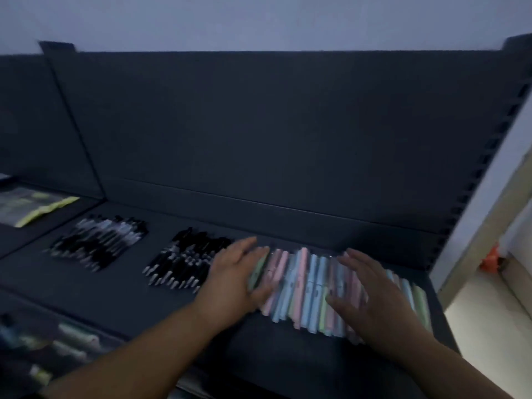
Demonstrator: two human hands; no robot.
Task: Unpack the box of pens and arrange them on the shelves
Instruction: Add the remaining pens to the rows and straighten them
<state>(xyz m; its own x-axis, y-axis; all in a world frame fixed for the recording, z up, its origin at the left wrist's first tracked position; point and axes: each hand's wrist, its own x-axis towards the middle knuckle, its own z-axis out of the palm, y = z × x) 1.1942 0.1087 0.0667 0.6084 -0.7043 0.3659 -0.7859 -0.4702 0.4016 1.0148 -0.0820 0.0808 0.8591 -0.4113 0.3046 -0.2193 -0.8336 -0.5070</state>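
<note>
Head view, fingers: the left hand has its fingers straight and close together, laid flat on the left end of the pastel pens. The right hand has its fingers spread apart over the right part of the row. It is blurry, so I cannot tell if they touch.
Pastel pens: they lie side by side in one long row on the shelf, under and between both hands.
How they will handle: I think they are light, hard, smooth and round, so they may roll or slide. It looks best to push from both ends with flat hands, or pick one up by its middle.
Black pens: two heaps, one just left of the pastel pens and one further left.
Yellow pack: far left of the pastel pens.
</note>
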